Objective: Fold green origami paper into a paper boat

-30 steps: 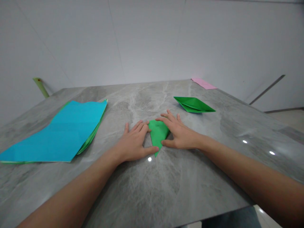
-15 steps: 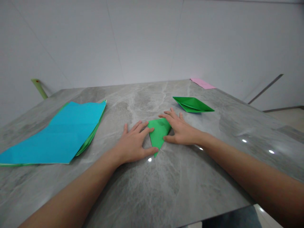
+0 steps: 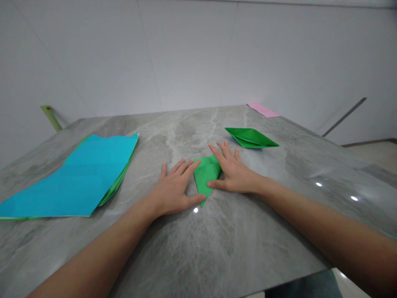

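At the far left, a pale green post (image 3: 50,118) leans just beyond the back corner of the grey marble surface (image 3: 186,252). On the left part of that surface lies a stack of paper sheets (image 3: 77,176), with a bright blue sheet on top and green edges showing along its right side. Its top sheet carries faint fold lines.

Right of the stack, the left hand (image 3: 172,192) rests palm down with its fingers spread. Its fingertips reach the left edge of a folded green paper triangle (image 3: 206,176), and its thumb lies just beside the triangle's lower point. The triangle sits flat on the surface between both hands, near the middle of the view, with that point toward the person.

The right hand (image 3: 232,174) is also open and palm down, its fingers spread toward the far side of the surface. Its thumb meets the triangle's right edge. Neither hand closes around the paper; the two stay apart with the triangle between them.

Further back and to the right lies a flat green origami boat (image 3: 251,138). Beyond it, a pink paper sheet (image 3: 263,110) sits at the far edge.
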A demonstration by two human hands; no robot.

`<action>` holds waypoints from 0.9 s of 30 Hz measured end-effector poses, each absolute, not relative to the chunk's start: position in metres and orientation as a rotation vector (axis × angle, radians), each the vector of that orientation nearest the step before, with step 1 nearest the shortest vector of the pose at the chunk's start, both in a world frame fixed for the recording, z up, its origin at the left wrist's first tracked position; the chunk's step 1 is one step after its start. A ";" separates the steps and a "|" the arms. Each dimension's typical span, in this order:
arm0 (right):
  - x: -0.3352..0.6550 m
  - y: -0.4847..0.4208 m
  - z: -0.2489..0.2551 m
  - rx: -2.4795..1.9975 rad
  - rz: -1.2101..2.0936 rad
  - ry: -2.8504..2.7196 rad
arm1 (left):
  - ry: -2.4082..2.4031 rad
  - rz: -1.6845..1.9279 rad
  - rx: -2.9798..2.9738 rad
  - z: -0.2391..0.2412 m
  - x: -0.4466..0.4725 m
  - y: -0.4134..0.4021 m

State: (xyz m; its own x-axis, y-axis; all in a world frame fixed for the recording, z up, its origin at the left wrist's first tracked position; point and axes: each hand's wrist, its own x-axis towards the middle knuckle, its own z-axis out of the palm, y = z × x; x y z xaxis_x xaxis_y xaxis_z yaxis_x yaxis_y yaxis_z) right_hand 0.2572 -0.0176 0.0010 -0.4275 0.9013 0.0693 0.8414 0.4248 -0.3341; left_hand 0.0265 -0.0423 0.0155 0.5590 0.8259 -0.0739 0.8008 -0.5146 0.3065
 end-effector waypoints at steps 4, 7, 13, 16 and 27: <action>0.266 -0.010 -0.002 -1.539 0.342 -2.383 | 1.338 0.106 2.493 0.017 0.027 -0.043; 0.266 -0.008 0.000 -1.588 0.321 -2.372 | 1.340 0.098 2.496 0.017 0.027 -0.042; 0.268 -0.004 0.006 -1.679 0.258 -2.359 | 1.325 0.113 2.520 0.014 0.025 -0.042; 0.273 0.001 0.004 -1.722 0.221 -2.335 | 1.312 0.089 2.544 0.016 0.024 -0.042; 0.263 -0.016 -0.001 -1.305 0.141 -2.496 | 1.321 0.071 2.561 0.014 0.024 -0.042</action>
